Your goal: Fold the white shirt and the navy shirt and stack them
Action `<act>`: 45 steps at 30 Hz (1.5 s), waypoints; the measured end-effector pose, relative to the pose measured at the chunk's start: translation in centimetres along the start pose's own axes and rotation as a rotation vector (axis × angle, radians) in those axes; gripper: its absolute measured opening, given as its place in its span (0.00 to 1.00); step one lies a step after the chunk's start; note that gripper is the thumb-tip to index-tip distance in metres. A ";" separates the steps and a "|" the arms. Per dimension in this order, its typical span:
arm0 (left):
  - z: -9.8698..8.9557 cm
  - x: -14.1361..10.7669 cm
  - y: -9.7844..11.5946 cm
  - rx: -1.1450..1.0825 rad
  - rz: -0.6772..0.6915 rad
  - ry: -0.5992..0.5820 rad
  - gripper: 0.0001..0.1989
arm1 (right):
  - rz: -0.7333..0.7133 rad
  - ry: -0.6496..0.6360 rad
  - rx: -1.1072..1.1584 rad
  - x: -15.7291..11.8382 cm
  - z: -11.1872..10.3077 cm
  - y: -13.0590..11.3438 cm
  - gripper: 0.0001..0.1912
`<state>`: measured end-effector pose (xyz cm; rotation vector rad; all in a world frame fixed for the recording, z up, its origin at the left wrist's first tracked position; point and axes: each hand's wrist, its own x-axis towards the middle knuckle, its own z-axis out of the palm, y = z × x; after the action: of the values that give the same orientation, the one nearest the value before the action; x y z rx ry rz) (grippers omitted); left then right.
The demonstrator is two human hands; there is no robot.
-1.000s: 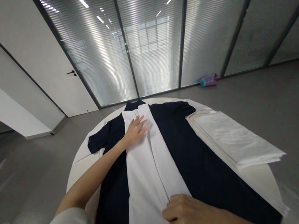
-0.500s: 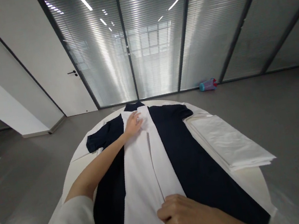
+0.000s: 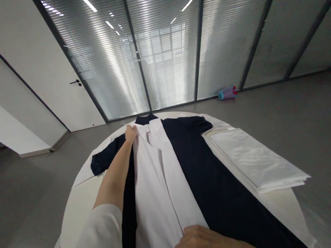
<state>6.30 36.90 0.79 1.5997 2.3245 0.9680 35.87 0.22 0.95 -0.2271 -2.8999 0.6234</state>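
A long garment with dark navy sides (image 3: pixel 196 157) and a white middle panel (image 3: pixel 150 185) lies spread on a round cream table (image 3: pixel 73 214), its collar at the far edge. My left hand (image 3: pixel 131 133) is closed on the white panel's upper left edge, near the collar, its forearm crossing the dark left side. Low in the view, my right hand (image 3: pixel 200 246) is curled closed over the lower part of the white panel, at the seam; its fingertips are hidden beneath it.
Folded white cloth (image 3: pixel 253 160) lies on the right of the table, one corner past the edge. A blue and red item (image 3: pixel 227 93) sits on the floor by the glass wall. A door (image 3: pixel 63 73) stands at the back left.
My left hand has moved left from the middle of the white panel and closed on its edge, pulling it a little left. My right hand has stayed nearly in place.
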 end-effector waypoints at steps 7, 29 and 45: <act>-0.5 -0.9 0.5 0.049 -0.021 0.022 0.19 | -0.004 -0.006 0.059 -0.1 -0.1 0.1 0.09; 0.6 -9.5 3.3 0.263 0.503 -0.173 0.33 | 0.031 -0.021 -0.028 0.1 -1.0 -1.1 0.12; 1.2 -4.3 3.9 0.266 0.411 -0.197 0.31 | 0.010 0.021 -0.013 0.1 -0.7 -0.8 0.13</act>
<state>11.68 34.52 1.17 2.2261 2.1026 0.5419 35.78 -0.19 1.95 -0.2482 -2.8851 0.5999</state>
